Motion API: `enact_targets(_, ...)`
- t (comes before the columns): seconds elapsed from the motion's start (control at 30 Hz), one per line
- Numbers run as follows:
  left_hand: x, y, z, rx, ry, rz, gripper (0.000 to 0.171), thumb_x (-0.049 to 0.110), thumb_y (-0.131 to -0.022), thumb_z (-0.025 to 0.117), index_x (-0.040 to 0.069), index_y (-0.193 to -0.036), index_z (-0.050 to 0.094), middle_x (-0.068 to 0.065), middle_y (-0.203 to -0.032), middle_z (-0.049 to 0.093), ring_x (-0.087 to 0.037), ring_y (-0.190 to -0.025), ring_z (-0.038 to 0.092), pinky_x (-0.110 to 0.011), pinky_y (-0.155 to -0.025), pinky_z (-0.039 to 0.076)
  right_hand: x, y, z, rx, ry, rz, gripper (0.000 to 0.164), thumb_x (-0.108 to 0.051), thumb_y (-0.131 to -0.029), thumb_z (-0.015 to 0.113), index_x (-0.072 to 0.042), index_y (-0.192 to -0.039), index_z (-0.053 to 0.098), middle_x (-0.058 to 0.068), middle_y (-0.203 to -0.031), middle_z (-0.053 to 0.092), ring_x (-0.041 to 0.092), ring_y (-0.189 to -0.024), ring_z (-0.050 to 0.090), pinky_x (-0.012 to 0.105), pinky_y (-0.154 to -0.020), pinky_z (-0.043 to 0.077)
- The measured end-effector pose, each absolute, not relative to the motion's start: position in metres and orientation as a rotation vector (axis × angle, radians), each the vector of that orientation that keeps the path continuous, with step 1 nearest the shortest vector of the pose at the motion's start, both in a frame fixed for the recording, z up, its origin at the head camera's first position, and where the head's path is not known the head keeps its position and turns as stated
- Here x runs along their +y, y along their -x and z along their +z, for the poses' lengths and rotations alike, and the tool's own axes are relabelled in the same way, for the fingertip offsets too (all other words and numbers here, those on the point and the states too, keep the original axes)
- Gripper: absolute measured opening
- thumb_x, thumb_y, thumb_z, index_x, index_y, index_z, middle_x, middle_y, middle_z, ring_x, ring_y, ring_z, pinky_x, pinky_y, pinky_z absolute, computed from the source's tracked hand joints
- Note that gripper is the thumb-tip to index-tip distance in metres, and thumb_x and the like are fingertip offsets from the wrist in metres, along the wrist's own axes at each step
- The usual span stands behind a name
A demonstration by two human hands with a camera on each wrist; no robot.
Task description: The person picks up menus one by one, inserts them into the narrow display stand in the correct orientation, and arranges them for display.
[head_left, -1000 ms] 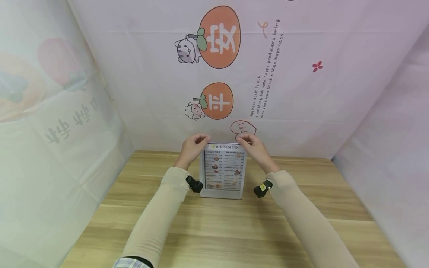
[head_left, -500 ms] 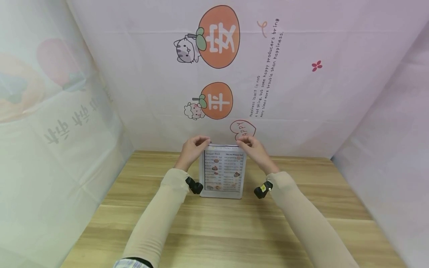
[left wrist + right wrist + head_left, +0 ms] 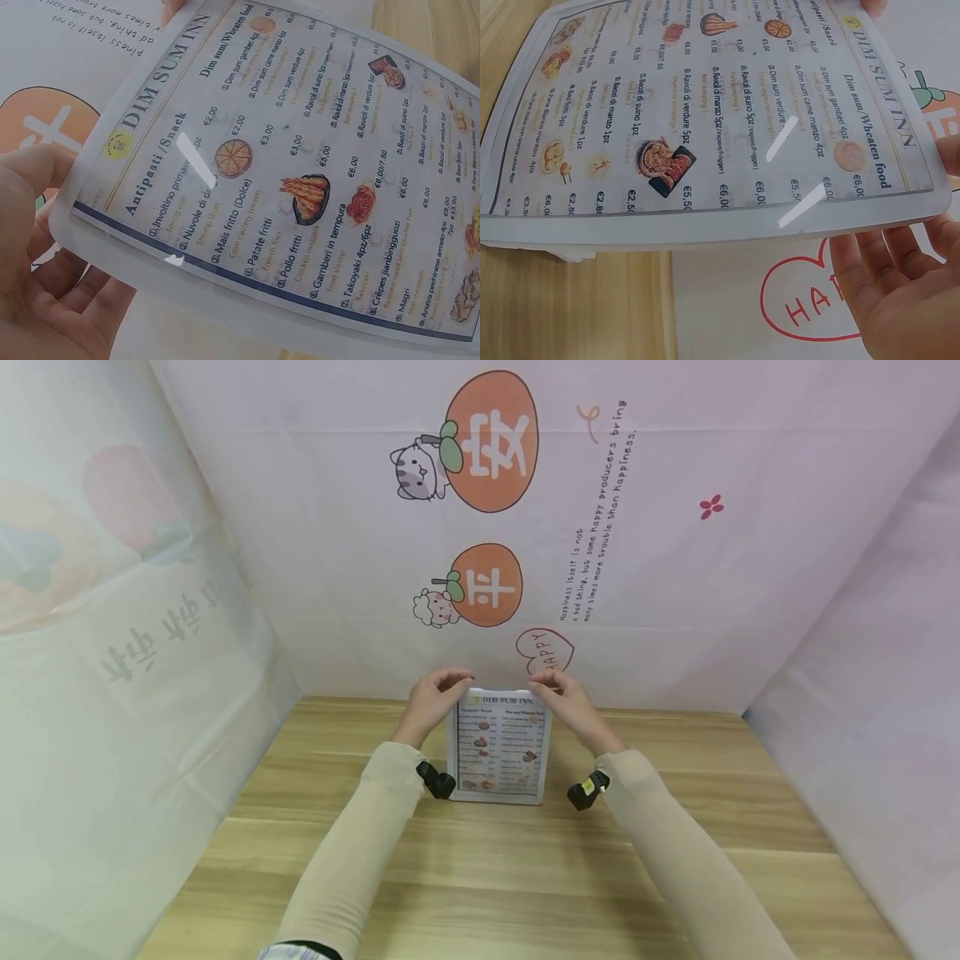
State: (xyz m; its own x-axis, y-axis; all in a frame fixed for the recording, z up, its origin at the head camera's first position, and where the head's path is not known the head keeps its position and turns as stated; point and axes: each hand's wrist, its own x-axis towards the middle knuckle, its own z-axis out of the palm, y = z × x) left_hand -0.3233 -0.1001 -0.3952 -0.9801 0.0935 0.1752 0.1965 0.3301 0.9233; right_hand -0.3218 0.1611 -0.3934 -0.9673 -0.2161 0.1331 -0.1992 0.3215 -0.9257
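A printed "DIM SUM INN" menu stands upright in the middle of the table, behind the clear front of a white menu holder. Glare streaks cross its face in both wrist views. My left hand pinches the top left corner, its thumb at the front edge and its fingers curled behind. At the opposite top corner my right hand pinches with its thumb near the edge; its curled fingers show behind the holder in the right wrist view.
The wooden table spreads around the holder. Close behind rises a white printed cloth wall, with more cloth at both sides. A white ruffled piece sticks out behind the holder's lower edge. Each wrist wears a small black camera.
The menu has slid down a little in the holder, narrowing the white strip below the print. Both hands have come down slightly with it; the holder's base stays where it was.
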Motion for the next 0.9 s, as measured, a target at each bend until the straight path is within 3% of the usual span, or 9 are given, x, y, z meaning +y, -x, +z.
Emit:
enact_targets(0.5,-0.104,0.325,-0.398,-2.444,0.268,-1.759,0.025,0.038,-0.099,0.064,0.021,-0.116,0.072,0.005,-0.113,0.066,-0.017,-0.106,0.06,-0.041,-0.095,0.049,0.161,0.32,-0.393,2.547,0.374,-1.755,0.045,-0.04,-0.105,0.05,-0.006,-0.133,0.055,0.018,-0.134,0.054,0.03,-0.121,0.049,0.051,-0.105,0.039)
enact_targets(0.9,-0.124,0.322,-0.398,-2.459,0.226,-1.728,0.032,0.042,-0.098,0.064,0.02,-0.121,0.069,0.004,-0.119,0.066,-0.018,-0.113,0.058,-0.042,-0.099,0.047,0.174,0.317,-0.395,2.525,0.411,-1.807,0.044,-0.036,-0.106,0.049,-0.002,-0.133,0.054,0.018,-0.134,0.054,0.034,-0.123,0.051,0.053,-0.103,0.045)
